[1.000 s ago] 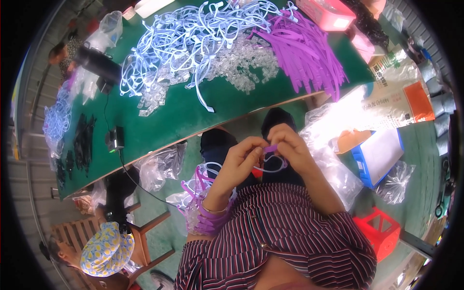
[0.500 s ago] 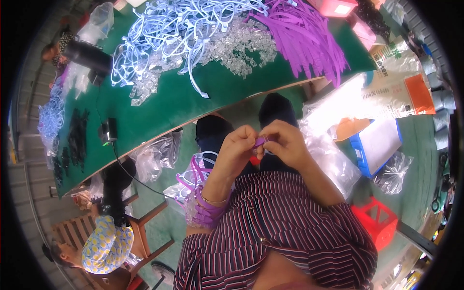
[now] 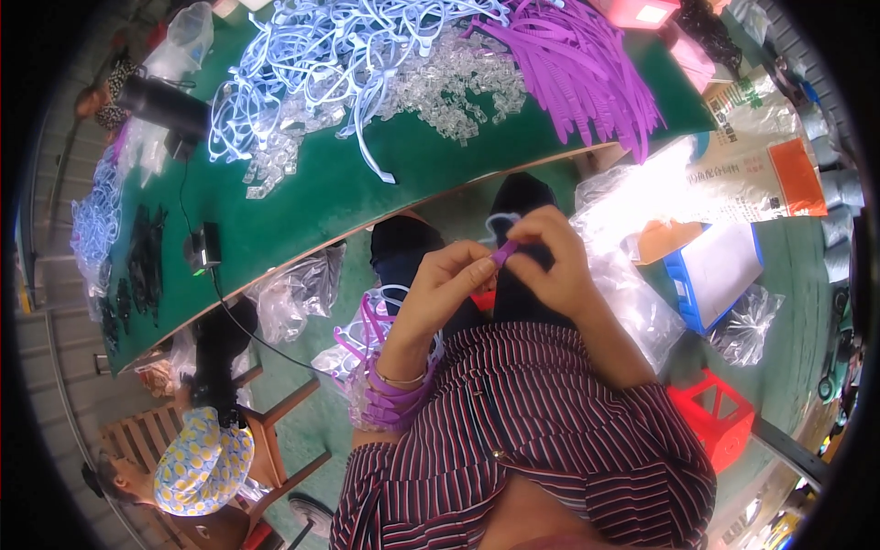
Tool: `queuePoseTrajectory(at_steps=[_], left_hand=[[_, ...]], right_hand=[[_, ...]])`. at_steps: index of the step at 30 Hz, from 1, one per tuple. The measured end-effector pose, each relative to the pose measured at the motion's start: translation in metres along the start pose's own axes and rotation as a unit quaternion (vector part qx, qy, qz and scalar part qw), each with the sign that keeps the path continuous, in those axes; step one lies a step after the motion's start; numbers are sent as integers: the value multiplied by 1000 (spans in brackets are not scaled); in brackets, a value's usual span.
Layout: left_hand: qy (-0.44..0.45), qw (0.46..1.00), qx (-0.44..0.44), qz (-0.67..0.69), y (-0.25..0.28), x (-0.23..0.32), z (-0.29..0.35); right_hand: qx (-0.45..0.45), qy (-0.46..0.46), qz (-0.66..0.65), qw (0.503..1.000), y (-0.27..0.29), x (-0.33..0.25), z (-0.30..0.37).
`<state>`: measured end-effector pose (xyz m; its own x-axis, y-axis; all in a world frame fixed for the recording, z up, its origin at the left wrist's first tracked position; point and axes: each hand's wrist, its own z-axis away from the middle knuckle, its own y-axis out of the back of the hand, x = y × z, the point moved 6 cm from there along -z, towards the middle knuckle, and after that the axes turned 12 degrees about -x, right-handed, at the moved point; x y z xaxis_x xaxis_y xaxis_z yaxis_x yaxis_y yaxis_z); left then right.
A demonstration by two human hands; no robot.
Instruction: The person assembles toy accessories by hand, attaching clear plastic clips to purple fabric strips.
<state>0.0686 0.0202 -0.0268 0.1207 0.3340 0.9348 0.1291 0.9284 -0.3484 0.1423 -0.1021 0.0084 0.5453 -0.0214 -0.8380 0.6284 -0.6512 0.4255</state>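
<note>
Purple strap [image 3: 504, 251] pinched btwn both hands, below green table edge [image 3: 302, 240].

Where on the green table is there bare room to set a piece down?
The green table is bare along its near edge, between the white frame pile and the small black box. A smaller patch lies below the clear bits, left of the purple strips. The far side is crowded. Both hands pinch a purple piece over the lap.
</note>
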Motion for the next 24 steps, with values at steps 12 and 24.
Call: queuePoseTrajectory(at_steps=[12, 24], left_hand=[[-4, 997, -47, -62, -11, -5, 3], [15, 983, -17, 185, -13, -11, 8]], right_hand=[[-142, -194, -301, 923, -29, 17, 19], [-86, -153, -473, 863, -33, 13, 14]])
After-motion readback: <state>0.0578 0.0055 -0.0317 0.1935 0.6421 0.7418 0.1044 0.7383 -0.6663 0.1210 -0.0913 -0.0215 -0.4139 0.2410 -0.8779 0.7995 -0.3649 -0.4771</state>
